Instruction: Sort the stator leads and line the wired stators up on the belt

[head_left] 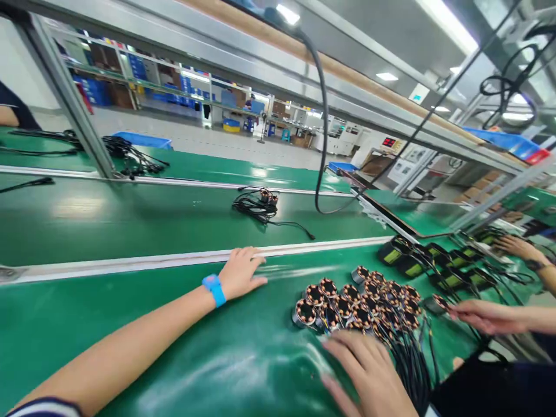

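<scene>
My left hand (244,273), with a blue wristband (214,289), rests with fingers stretched at the white rail (130,263) along the green bench. Nothing is in it. Low in the view, my right hand (369,370) has its fingers apart, just in front of a cluster of motor stators (343,307) with copper windings. Whether its fingertips touch the nearest stators I cannot tell. Black cables (410,365) run from the cluster toward the bench's near edge, partly behind my right hand. Beyond the rail, a coiled black cable (256,209) with stators lies on the green belt.
At the right, a co-worker's hand (490,315) holds a single stator (436,303); another hand (521,248) reaches among black housings (452,278) with yellow-green labels. A black cable loop (324,116) hangs over the belt. More cables (125,153) lie by the left metal post (73,92).
</scene>
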Tool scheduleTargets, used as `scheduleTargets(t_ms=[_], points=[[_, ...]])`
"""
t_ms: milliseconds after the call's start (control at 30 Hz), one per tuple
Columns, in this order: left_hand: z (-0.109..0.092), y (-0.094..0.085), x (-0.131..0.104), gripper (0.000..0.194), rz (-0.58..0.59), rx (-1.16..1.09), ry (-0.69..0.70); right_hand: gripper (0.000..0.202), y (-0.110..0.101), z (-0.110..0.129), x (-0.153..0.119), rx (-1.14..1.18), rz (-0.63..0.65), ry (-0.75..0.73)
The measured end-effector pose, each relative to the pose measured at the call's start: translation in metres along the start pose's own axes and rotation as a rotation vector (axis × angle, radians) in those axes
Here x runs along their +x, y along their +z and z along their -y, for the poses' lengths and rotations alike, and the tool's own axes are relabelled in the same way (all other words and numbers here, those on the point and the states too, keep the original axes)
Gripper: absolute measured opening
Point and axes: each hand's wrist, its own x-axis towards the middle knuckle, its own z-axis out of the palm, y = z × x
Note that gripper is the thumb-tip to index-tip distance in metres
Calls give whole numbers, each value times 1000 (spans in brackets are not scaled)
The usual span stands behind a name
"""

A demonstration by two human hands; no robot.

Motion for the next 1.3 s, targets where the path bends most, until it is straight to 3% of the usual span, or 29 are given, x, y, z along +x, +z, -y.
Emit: scheduleTargets(t_ms=[100,167,200,300,400,467,533,633,733,900,1000,1100,1300], points=[[-10,7,-41,54,99,5,8,32,23,-28,152,44,293,-10],[-17,11,-57,61,139,4,-12,40,53,-42,244,-4,434,121],[-19,12,-61,64,164,0,-26,48,71,-48,283,-18,442,150],[-18,8,-60,72,299,-44,-70,78,131,-61,370,-43,426,208],[-14,3,-52,80,422,-104,-96,101,181,-69,419,-53,440,261],[-11,4,-50,80,455,-119,-93,97,203,-70,436,-61,464,300],[-10,9,-51,79,470,-123,-80,75,216,-69,444,-77,462,324],[-9,14,-55,79,444,-145,-78,47,217,-69,445,-92,395,322],[-11,12,-57,78,461,-188,-96,46,196,-82,442,-85,271,405],[-15,11,-56,78,441,-177,-115,52,139,-137,444,-73,17,730],[-15,15,-58,79,404,-158,-91,50,117,-161,440,-13,-83,821],[-14,17,-58,78,417,-146,-92,45,110,-157,432,112,-119,736],[-14,15,-58,76,439,-129,-96,39,90,-122,436,261,-184,470]])
